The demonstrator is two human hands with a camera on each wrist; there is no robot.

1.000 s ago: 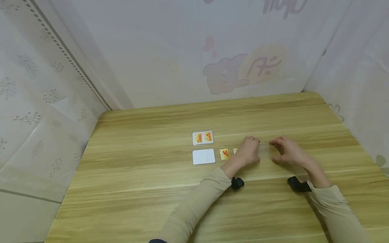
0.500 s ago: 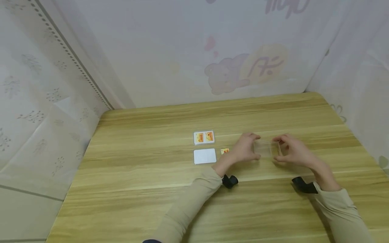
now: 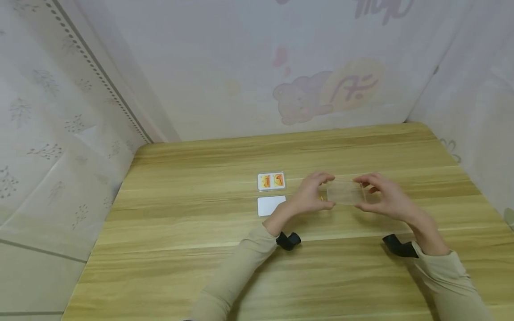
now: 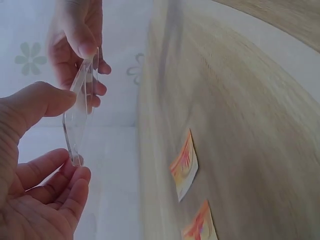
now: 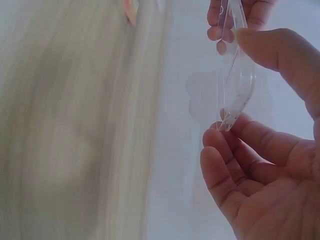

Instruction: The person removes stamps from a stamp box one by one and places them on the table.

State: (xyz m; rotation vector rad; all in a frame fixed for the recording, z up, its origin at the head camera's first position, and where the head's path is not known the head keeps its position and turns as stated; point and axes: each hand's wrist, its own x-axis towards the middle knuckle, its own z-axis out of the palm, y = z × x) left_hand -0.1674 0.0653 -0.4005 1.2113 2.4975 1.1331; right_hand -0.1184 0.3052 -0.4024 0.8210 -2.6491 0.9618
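A clear, thin rectangular plastic case point(image 3: 346, 192) is held between both hands above the table. At its left end my left hand point(image 3: 307, 195) grips it between thumb and fingers. My right hand point(image 3: 380, 196) pinches the opposite end the same way. From the side, in the right wrist view, the clear case point(image 5: 235, 75) shows two thin layers with a narrow gap. Below the hands, in the left wrist view, two small orange-and-yellow picture pieces point(image 4: 185, 167) lie on the table; my left hand hides most of them in the head view.
Left of the hands lies a blank white rounded card point(image 3: 268, 206), its right corner partly covered by my left arm. Behind it is a clear-edged white card with two orange pictures point(image 3: 271, 181). Black wrist mounts point(image 3: 289, 240) hang under both forearms, over the wooden table point(image 3: 168, 214).
The clear case has turned from edge-on to showing its broad face toward the head camera. Both hands have tilted with it; my left hand has shifted left, covering the small picture pieces.
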